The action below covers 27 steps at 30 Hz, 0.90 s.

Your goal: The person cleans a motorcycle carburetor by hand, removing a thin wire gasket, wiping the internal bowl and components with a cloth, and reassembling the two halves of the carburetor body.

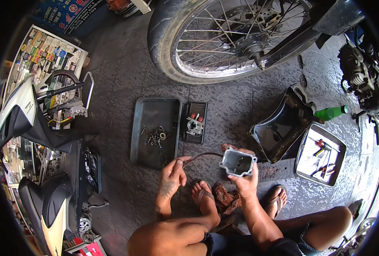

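Note:
A hollow, squarish grey metal cover (239, 164) with bolt lugs at its corners is gripped in my right hand (246, 182), its open side facing up. My left hand (172, 174) pinches one end of a thin, dark, bendy strip (206, 154) that looks like a rubber seal or hose. The strip arches across to the near-left side of the cover; whether it is joined there I cannot tell. Left of my hands, a black tray (135, 132) holds several small screws and metal parts (158, 136). Beside it a carburetor (194, 126) rests on a flat dark rectangular piece (203, 107).
A motorcycle wheel (172, 70) stands ahead. On the right are a cut-open black container (264, 147), a green bottle (331, 112) and a tray of tools (300, 168). A crumpled reddish rag (226, 199) lies between my feet. Motorcycle panels (52, 183) and a parts cabinet (48, 55) line the left.

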Each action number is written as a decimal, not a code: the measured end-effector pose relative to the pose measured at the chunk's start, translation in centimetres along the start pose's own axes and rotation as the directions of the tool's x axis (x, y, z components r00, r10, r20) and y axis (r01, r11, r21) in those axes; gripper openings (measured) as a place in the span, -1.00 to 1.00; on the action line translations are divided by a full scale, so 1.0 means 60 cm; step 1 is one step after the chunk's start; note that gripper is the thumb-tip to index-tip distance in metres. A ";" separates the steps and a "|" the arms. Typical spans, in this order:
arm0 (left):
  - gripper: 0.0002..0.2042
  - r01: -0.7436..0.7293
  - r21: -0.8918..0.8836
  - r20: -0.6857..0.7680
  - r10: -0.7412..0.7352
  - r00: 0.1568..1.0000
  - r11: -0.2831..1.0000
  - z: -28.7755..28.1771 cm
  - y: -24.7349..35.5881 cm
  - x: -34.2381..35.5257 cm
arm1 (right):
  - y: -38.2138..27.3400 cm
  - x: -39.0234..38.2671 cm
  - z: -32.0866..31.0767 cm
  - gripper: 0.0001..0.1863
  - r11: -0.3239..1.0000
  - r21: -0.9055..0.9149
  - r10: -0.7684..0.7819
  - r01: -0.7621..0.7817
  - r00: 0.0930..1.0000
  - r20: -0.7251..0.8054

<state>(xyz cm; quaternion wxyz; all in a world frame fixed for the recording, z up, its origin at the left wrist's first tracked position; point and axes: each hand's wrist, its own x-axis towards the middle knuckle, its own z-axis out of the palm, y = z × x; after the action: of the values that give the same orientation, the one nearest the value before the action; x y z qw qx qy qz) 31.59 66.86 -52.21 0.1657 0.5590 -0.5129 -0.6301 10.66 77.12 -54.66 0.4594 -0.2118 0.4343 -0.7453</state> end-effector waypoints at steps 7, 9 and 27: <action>-0.24 -0.357 0.586 -0.213 0.563 0.798 0.728 -0.004 -0.135 0.210 | -0.013 0.012 -0.023 -0.11 0.998 0.059 0.030 -0.025 0.995 -0.095; -0.11 -0.282 0.755 -0.163 0.586 0.794 0.592 0.024 -0.129 0.250 | -0.027 0.015 -0.023 -0.15 0.995 0.085 0.058 -0.049 0.993 -0.107; -0.11 -0.476 -0.180 -0.162 0.452 0.877 0.861 0.010 -0.076 0.142 | -0.038 0.026 -0.052 -0.12 0.961 0.272 -0.032 0.052 0.997 -0.076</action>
<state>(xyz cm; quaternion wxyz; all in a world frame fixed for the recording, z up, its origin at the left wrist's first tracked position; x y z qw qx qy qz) 29.97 62.39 -60.62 0.4010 0.4330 -0.5511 -0.5899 6.52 77.64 -54.57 0.4526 -0.1291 0.3386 -0.8148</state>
